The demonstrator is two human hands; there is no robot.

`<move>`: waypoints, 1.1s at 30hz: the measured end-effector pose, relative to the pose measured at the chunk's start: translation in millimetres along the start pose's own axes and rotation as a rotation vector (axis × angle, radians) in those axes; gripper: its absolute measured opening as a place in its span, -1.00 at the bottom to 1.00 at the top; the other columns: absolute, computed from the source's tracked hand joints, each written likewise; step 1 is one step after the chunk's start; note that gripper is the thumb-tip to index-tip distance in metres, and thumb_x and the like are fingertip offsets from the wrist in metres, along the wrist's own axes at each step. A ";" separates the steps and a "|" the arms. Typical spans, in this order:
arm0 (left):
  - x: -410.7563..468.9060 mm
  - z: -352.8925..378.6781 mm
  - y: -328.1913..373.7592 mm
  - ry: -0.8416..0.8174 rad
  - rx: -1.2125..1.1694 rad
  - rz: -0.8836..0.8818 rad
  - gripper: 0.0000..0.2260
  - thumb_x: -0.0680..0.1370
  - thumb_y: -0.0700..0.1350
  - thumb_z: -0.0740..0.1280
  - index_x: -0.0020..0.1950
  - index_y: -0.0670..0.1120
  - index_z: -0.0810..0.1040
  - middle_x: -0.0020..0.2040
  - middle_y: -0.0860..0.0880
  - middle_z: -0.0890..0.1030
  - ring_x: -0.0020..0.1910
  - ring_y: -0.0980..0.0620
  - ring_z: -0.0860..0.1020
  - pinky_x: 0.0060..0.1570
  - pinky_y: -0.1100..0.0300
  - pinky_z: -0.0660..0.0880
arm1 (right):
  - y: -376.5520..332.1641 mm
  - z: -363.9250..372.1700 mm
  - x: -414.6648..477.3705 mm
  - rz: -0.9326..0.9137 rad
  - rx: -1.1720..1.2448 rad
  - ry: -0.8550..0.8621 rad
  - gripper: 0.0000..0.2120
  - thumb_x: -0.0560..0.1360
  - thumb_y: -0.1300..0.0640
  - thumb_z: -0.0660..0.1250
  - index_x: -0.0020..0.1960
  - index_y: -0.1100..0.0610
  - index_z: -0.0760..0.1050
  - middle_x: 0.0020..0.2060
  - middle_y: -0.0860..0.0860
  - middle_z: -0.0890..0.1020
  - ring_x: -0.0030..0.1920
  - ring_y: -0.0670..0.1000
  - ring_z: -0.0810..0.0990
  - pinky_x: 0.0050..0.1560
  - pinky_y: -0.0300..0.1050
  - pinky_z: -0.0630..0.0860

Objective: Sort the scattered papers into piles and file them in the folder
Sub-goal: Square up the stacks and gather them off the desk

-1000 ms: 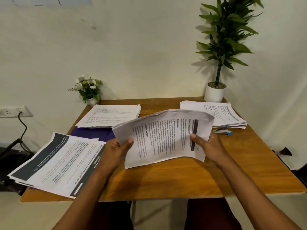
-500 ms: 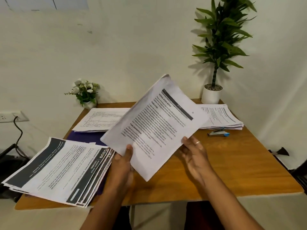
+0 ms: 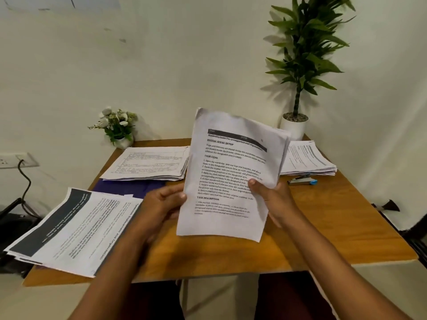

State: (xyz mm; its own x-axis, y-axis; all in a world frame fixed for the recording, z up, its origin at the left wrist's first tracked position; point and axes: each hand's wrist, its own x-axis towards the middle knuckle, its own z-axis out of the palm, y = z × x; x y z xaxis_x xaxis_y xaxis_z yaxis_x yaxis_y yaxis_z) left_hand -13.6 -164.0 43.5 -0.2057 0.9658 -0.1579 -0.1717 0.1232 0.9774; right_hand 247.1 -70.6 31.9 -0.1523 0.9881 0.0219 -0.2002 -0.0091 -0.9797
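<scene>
Left hand (image 3: 161, 204) and right hand (image 3: 275, 199) each hold a closed grip on the upright paper sheaf (image 3: 231, 176).

A brown wooden desk (image 3: 335, 232) stands against a plain cream wall (image 3: 184, 65). In the far right corner of the desk, a tall green plant (image 3: 305, 49) grows in a white pot (image 3: 294, 128), and its shadow falls on the wall. On the far left sits a small pot of white flowers (image 3: 115, 125). A white wall socket (image 3: 16, 160) is on the left, with a black cable (image 3: 26, 181) hanging down. The floor (image 3: 346, 296) below looks pale.
</scene>
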 end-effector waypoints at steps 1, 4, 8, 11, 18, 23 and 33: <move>0.2 3.6 9.4 -0.035 0.111 0.039 -0.68 0.56 -0.22 0.42 0.32 -0.06 0.61 0.12 -0.10 0.73 0.09 -0.15 0.71 0.05 -0.05 0.67 | -3.2 0.9 0.5 -0.015 -0.056 -0.005 -0.85 0.52 0.22 0.47 0.04 0.02 0.64 0.00 -0.03 0.75 0.06 0.04 0.73 0.20 0.19 0.61; 0.8 23.3 23.1 -0.038 0.305 0.171 -0.75 0.56 -0.04 0.46 0.24 0.09 0.63 0.08 0.09 0.73 0.04 0.04 0.72 0.09 -0.03 0.64 | -12.7 7.0 0.0 -0.073 -0.206 -0.035 -0.90 0.52 0.11 0.48 0.01 -0.03 0.63 -0.08 -0.13 0.75 -0.03 -0.05 0.73 0.10 0.11 0.66; 4.6 40.6 14.5 0.073 0.360 0.318 -0.88 0.56 0.13 0.41 0.08 0.20 0.63 -0.03 0.21 0.73 -0.02 0.17 0.70 -0.02 0.17 0.62 | -19.1 11.6 -5.2 -0.139 -0.252 -0.065 -0.89 0.54 0.10 0.46 -0.02 -0.10 0.60 -0.16 -0.23 0.73 -0.07 -0.17 0.71 -0.12 -0.23 0.65; 1.3 44.2 -9.8 0.073 0.286 0.292 -0.89 0.58 0.04 0.40 0.09 0.19 0.59 -0.04 0.24 0.72 0.00 0.13 0.71 -0.10 0.25 0.63 | -6.9 9.1 -13.3 -0.102 -0.262 -0.084 -0.89 0.55 0.10 0.44 0.02 -0.10 0.59 -0.16 -0.21 0.72 -0.08 -0.18 0.70 -0.21 -0.31 0.60; -2.0 43.6 -23.3 0.069 0.293 0.260 -0.88 0.60 0.00 0.39 0.01 0.27 0.57 -0.10 0.35 0.69 -0.09 0.24 0.69 -0.02 0.07 0.63 | -0.6 1.7 -13.3 -0.089 -0.263 -0.081 -0.88 0.54 0.09 0.44 0.08 0.01 0.60 -0.13 -0.17 0.72 -0.12 -0.17 0.71 -0.23 -0.33 0.58; -1.3 42.0 -17.3 -0.013 0.223 0.184 -0.76 0.60 -0.06 0.40 0.04 0.35 0.65 -0.01 0.18 0.73 0.00 0.06 0.72 0.05 -0.05 0.63 | -9.2 -3.3 -8.9 0.074 -0.253 -0.128 -0.87 0.54 0.09 0.46 0.08 0.05 0.64 -0.07 -0.08 0.76 -0.04 -0.05 0.74 0.00 -0.05 0.68; 42.0 33.6 -60.4 0.196 0.207 -0.086 -0.82 0.63 -0.07 0.38 0.18 -0.11 0.62 -0.10 -0.02 0.75 -0.12 -0.07 0.74 -0.17 0.04 0.67 | 25.5 -29.5 4.1 0.313 -0.535 -0.128 -0.68 0.52 -0.10 0.46 0.20 -0.01 0.54 0.05 -0.07 0.72 0.01 0.00 0.73 0.06 0.12 0.68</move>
State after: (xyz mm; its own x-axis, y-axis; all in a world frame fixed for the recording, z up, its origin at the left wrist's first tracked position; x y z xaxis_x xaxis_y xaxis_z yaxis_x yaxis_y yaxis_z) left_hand 20.5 -123.2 -17.4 -0.3850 0.8897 -0.2456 -0.0001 0.2661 0.9640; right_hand 269.9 -62.3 1.2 -0.2463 0.9245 -0.2908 0.3794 -0.1841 -0.9067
